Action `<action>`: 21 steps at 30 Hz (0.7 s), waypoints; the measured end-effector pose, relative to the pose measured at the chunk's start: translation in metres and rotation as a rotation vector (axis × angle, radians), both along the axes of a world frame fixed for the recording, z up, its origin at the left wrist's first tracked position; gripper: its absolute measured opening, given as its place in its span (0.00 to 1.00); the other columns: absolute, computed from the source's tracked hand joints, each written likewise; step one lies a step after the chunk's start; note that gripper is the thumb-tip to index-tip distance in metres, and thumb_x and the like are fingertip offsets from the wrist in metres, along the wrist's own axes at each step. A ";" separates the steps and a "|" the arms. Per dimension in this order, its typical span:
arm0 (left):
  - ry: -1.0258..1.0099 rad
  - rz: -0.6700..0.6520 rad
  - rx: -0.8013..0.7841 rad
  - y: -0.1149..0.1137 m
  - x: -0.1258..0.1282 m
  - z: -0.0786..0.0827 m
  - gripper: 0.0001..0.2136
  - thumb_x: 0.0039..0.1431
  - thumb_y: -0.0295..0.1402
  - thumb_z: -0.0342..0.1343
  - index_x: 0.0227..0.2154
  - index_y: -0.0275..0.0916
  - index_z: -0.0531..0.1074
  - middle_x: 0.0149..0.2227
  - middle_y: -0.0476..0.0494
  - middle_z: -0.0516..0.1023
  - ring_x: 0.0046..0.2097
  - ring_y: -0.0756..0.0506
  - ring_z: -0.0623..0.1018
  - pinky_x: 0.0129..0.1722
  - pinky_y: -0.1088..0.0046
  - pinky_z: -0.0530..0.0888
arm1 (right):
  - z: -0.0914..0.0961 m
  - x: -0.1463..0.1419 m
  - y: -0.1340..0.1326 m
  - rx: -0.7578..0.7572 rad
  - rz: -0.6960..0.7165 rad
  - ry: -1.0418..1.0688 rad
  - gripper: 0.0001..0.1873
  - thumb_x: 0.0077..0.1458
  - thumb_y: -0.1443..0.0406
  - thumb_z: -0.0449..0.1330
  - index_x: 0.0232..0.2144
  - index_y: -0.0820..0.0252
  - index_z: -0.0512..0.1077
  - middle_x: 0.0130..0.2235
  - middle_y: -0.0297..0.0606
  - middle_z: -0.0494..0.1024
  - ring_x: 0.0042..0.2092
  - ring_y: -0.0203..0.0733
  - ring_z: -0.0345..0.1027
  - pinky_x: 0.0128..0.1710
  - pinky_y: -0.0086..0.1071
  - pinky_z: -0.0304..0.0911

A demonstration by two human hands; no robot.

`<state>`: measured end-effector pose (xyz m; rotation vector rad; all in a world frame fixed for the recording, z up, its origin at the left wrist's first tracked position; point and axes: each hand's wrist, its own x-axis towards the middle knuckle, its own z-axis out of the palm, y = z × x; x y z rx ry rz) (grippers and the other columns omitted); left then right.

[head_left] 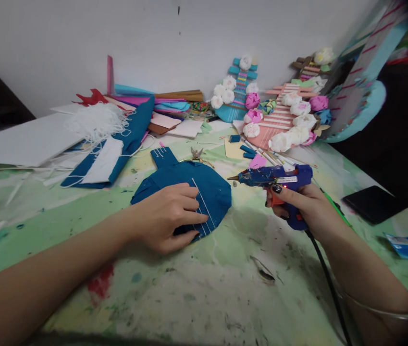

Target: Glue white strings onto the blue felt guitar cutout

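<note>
A round, blue paper-covered craft piece [220, 194] with a short neck lies flat on the table, crossed by several white strings [207, 206]. Across its face rests my left hand [175, 216], palm down, its fingers somewhat bent and apart, fingertips touching the piece by the strings. A loose string end trails over the near edge. To the right, my right hand [301, 202] grips a dark blue hot glue gun [297, 177] with an orange trigger. Its nozzle points left, just off the piece's right edge, and a small red light glows on it.
Behind the piece lie white string [97, 120], blue paper [142, 117] and a small winged ornament [196, 153]. Flower-decorated craft pieces [240, 96] lean at the back wall. Markers [266, 154] lie behind the gun; a black phone-like slab [373, 204] is at right. The gun's cord [324, 269] runs toward me.
</note>
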<state>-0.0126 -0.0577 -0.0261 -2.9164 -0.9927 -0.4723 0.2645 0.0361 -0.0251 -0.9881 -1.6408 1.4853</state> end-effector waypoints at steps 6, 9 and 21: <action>-0.020 -0.002 0.010 0.000 0.000 0.000 0.13 0.56 0.31 0.51 0.42 0.38 0.75 0.24 0.42 0.73 0.32 0.43 0.69 0.34 0.64 0.67 | 0.000 0.001 -0.001 0.014 0.014 0.010 0.11 0.49 0.59 0.65 0.26 0.61 0.72 0.24 0.33 0.71 0.21 0.31 0.57 0.19 0.27 0.51; -0.052 0.003 0.059 -0.001 0.000 -0.002 0.11 0.56 0.31 0.52 0.41 0.38 0.76 0.24 0.43 0.74 0.32 0.43 0.71 0.35 0.64 0.68 | 0.004 0.002 -0.002 0.069 -0.068 0.027 0.11 0.52 0.59 0.63 0.27 0.63 0.72 0.23 0.34 0.72 0.21 0.31 0.58 0.19 0.27 0.52; -0.193 0.019 0.303 -0.005 0.013 -0.007 0.05 0.60 0.24 0.51 0.29 0.35 0.69 0.28 0.43 0.75 0.33 0.48 0.72 0.39 0.68 0.72 | 0.011 0.010 0.010 0.406 -0.625 0.075 0.10 0.51 0.62 0.58 0.22 0.61 0.67 0.18 0.31 0.67 0.18 0.32 0.56 0.18 0.30 0.51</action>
